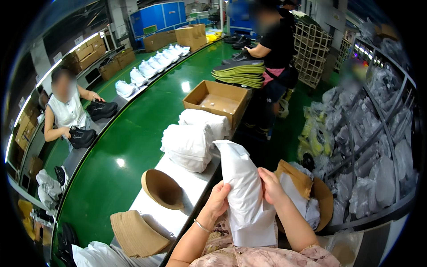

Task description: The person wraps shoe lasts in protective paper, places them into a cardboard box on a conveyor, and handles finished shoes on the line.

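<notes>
Both of my hands hold a white paper bundle (244, 187) upright in front of my chest. It is crumpled and tapered toward the top, with a flat lower flap hanging down. My left hand (219, 199) is closed on its left edge, thumb on the near face. My right hand (270, 186) pinches the opposite edge. What the paper contains, if anything, is hidden. Just beyond it, wrapped white bundles (187, 147) rest on the metal bench (153, 202). Nearer to me on the left lie a curved brown cardboard piece (162, 189) and a stack of brown card sheets (135, 233).
A cardboard box (218, 100) and a pile of green-edged insoles (239, 73) stand farther along the bench. Beyond the green conveyor belt (120, 142), a person (69, 107) handles black shoes. Another person (269, 49) works ahead. A rack of plastic-bagged items (373, 147) fills the right.
</notes>
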### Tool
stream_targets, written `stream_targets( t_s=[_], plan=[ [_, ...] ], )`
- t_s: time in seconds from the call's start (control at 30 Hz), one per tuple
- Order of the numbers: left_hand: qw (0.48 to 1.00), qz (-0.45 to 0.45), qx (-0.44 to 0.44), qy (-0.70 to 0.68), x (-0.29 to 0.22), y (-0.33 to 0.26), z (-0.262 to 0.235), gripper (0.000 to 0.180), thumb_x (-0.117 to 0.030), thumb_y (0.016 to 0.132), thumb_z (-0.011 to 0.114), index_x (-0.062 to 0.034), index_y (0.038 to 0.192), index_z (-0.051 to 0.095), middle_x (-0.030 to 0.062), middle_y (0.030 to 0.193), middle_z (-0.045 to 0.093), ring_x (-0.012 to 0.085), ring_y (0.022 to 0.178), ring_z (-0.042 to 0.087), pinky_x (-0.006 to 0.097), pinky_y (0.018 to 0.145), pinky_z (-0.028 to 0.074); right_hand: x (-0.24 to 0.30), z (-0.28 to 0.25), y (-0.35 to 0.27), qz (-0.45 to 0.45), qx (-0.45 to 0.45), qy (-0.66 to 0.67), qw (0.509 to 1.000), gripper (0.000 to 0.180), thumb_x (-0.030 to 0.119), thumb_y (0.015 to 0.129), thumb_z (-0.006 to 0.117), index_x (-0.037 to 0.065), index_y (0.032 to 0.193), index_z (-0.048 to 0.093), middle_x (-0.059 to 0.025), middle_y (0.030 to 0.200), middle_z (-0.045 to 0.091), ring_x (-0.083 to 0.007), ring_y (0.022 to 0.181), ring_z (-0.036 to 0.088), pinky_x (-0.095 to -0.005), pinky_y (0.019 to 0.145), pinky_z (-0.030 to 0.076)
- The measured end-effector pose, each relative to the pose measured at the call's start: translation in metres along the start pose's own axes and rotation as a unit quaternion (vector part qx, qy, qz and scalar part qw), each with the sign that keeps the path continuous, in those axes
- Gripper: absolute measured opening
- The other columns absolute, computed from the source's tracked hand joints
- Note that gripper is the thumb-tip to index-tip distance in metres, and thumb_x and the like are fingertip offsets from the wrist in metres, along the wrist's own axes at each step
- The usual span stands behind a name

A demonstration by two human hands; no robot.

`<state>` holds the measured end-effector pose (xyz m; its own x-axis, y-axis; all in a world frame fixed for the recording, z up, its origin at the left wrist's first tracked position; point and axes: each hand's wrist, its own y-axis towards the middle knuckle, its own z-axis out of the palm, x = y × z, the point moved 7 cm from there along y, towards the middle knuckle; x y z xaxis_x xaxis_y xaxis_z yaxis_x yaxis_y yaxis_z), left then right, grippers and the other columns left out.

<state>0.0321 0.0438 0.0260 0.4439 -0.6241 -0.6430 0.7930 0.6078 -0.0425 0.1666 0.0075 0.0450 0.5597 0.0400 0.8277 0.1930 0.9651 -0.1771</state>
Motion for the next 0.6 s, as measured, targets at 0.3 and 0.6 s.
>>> stream_targets(
  t_s=[0.3,0.6],
  plan=[
    [0.976,-0.083,0.078,-0.188,0.012,-0.009,0.025,0.064,-0.041,0.075,0.069,0.0014,0.12,0.048,0.0116,0.115,0.057,0.021,0.102,0.057,0.036,0.091,0.046,-0.011,0.002,-0.017,0.03,-0.047,0.095,0.994,0.03,0.026,0.094,0.04,0.005,0.111,0.054,-0.009,0.111,0.058,-0.0219,0.103,0.055,-0.0371,0.09,0.044],
    [0.991,0.012,-0.011,-0.132,-0.003,-0.001,0.035,0.052,-0.041,0.088,0.053,-0.001,0.12,0.047,0.0079,0.113,0.056,0.0166,0.1,0.055,0.031,0.09,0.044,-0.014,-0.005,-0.002,0.017,-0.011,0.096,0.995,0.039,0.029,0.096,0.033,0.0,0.116,0.05,-0.011,0.116,0.055,-0.0221,0.105,0.053,-0.0346,0.094,0.039]
  ],
)
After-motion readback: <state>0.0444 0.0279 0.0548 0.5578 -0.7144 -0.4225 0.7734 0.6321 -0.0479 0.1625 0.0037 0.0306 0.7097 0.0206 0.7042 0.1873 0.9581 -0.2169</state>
